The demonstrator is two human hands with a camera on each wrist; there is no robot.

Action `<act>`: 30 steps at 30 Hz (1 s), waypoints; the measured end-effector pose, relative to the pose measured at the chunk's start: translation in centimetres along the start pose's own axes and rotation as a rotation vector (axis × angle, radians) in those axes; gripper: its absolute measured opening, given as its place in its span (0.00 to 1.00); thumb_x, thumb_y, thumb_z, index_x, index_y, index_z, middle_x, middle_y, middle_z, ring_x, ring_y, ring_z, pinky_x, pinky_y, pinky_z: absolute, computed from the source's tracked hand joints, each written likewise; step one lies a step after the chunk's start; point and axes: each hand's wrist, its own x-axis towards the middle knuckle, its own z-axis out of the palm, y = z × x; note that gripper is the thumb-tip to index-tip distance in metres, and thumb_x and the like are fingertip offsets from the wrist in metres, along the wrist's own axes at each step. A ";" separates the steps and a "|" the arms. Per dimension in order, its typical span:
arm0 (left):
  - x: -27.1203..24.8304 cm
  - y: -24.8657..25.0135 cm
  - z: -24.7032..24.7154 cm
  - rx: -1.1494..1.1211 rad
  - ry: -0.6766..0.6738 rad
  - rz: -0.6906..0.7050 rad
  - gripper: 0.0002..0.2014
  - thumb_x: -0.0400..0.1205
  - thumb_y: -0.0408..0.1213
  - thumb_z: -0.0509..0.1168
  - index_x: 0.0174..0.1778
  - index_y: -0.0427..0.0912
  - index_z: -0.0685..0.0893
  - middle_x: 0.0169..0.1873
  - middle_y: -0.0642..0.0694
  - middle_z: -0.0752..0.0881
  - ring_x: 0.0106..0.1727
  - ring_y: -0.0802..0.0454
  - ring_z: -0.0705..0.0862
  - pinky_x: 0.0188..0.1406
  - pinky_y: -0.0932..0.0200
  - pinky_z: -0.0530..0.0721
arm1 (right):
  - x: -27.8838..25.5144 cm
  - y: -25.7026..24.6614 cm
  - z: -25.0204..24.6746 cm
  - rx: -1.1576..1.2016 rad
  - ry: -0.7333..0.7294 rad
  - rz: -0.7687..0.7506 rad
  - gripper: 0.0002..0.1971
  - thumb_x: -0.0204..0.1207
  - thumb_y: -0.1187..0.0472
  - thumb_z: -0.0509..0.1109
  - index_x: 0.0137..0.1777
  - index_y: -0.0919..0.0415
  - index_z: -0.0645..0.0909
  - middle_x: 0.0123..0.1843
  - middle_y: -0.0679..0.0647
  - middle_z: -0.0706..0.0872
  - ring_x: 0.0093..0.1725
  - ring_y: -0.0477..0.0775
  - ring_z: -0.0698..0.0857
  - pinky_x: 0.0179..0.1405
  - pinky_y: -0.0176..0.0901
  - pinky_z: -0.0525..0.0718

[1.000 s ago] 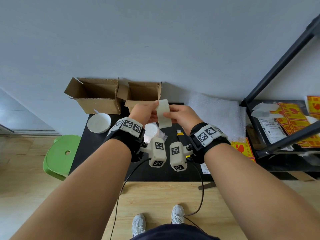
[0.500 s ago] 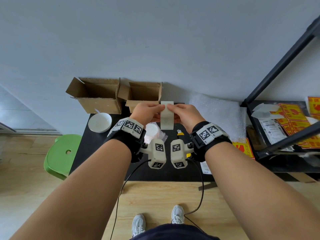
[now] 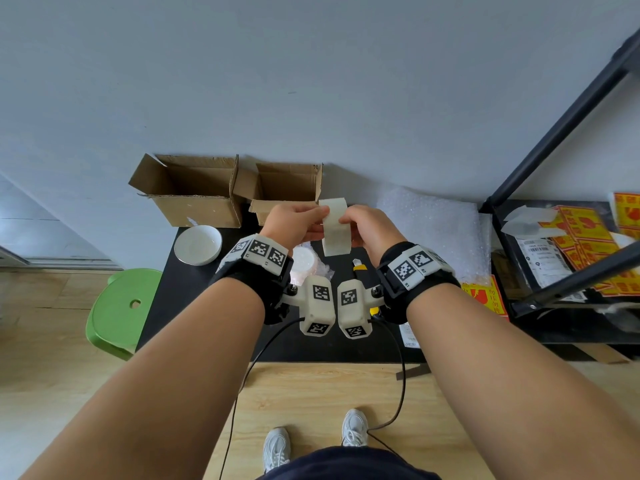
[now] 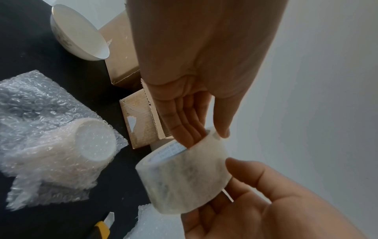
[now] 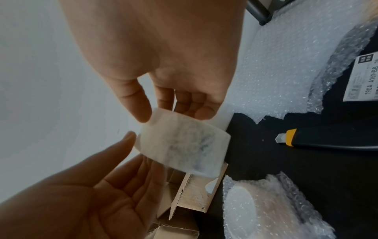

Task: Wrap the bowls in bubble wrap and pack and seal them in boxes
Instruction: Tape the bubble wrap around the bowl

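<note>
Above the table's middle, the left hand (image 3: pixel 294 223) and right hand (image 3: pixel 367 226) held a roll of clear packing tape (image 3: pixel 335 227), fingers clamped on it from both sides. Below lay a utility knife (image 3: pixel 360 266) and one bowl wrapped in bubble wrap (image 3: pixel 304 261), apparently untaped. Toward the far-left corner sat an unwrapped white bowl (image 3: pixel 198 244); two open cardboard boxes (image 3: pixel 194 195) stood along the far edge, so packing and sealing remained.
</note>
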 end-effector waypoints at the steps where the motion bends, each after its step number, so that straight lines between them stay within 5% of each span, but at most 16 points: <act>1: -0.1 0.1 0.0 0.006 -0.034 0.007 0.13 0.81 0.34 0.70 0.60 0.34 0.86 0.50 0.37 0.91 0.51 0.43 0.90 0.57 0.49 0.88 | 0.0 0.0 -0.1 -0.002 0.007 0.011 0.06 0.74 0.64 0.65 0.46 0.57 0.82 0.54 0.63 0.86 0.58 0.66 0.85 0.57 0.58 0.83; 5: -0.3 0.4 0.0 0.005 -0.029 0.009 0.09 0.81 0.31 0.69 0.57 0.36 0.86 0.50 0.36 0.90 0.52 0.42 0.90 0.58 0.49 0.87 | -0.3 0.0 -0.1 -0.063 -0.029 -0.021 0.12 0.69 0.71 0.61 0.46 0.57 0.81 0.49 0.62 0.83 0.45 0.60 0.79 0.39 0.48 0.76; 8: -0.3 0.5 0.1 -0.004 -0.011 -0.003 0.10 0.82 0.31 0.67 0.59 0.35 0.86 0.50 0.35 0.90 0.52 0.41 0.90 0.58 0.49 0.87 | -0.6 0.2 -0.1 -0.076 -0.045 -0.035 0.17 0.66 0.76 0.60 0.46 0.56 0.81 0.47 0.57 0.83 0.44 0.55 0.77 0.35 0.42 0.72; 12: -0.2 0.3 0.0 0.001 0.013 -0.011 0.11 0.83 0.30 0.66 0.59 0.33 0.85 0.50 0.36 0.90 0.51 0.41 0.90 0.55 0.50 0.88 | -0.7 0.4 -0.1 -0.092 -0.071 -0.021 0.20 0.69 0.76 0.61 0.55 0.57 0.83 0.50 0.55 0.84 0.46 0.53 0.80 0.37 0.40 0.74; 17: 0.1 0.3 -0.1 -0.100 0.100 -0.060 0.11 0.82 0.30 0.68 0.59 0.30 0.84 0.48 0.36 0.89 0.50 0.42 0.90 0.53 0.51 0.89 | -0.6 0.5 0.2 -0.095 -0.057 -0.010 0.10 0.72 0.66 0.62 0.46 0.56 0.84 0.49 0.61 0.84 0.47 0.58 0.78 0.38 0.44 0.74; 24: 0.1 1.1 0.0 -0.105 0.129 -0.057 0.11 0.82 0.30 0.68 0.58 0.29 0.83 0.45 0.38 0.89 0.44 0.46 0.90 0.50 0.54 0.90 | -1.0 0.4 0.1 -0.083 -0.077 -0.055 0.24 0.68 0.79 0.57 0.49 0.50 0.82 0.48 0.51 0.85 0.46 0.51 0.79 0.39 0.39 0.73; 30: 0.3 0.8 -0.3 -0.037 0.128 -0.044 0.11 0.82 0.35 0.69 0.56 0.32 0.85 0.48 0.36 0.89 0.50 0.42 0.90 0.54 0.51 0.89 | -0.8 0.1 0.2 -0.078 -0.040 -0.001 0.08 0.73 0.62 0.65 0.46 0.58 0.86 0.52 0.60 0.87 0.47 0.57 0.80 0.42 0.46 0.76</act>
